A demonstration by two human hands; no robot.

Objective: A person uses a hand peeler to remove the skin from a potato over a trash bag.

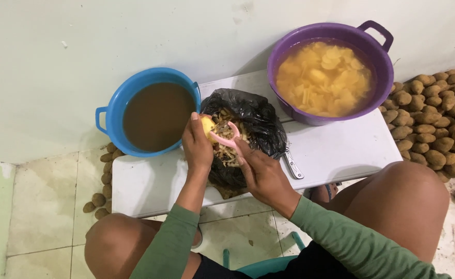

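I see the potato (207, 125) in my left hand (197, 146), held over the mouth of the black bag (258, 124) that sits on the white worktop (341, 150). The potato shows pale yellow where its flesh is bare; only a small part peeks out past my fingers, so I cannot tell how much skin is left on it. My left hand is closed around it, thumb side up. My right hand (261, 173) grips the pink peeler (226, 138), its looped head lying against the potato.

Inside the bag I make out brownish and yellow peelings, though my hands cover much of the opening. A blue tub (108, 111) of murky brown water stands at the left end of the worktop, touching the bag; I cannot see anything under the water. A purple tub (380, 57) at the right end holds yellow cut potato pieces in cloudy water. A small metal tool (293, 165) lies on the worktop just beside the bag, too small to identify. Unpeeled brown potatoes (434, 129) are heaped on the floor at right, cut off by the frame edge, and a few more (103, 175) lie below the blue tub, partly hidden by the worktop.
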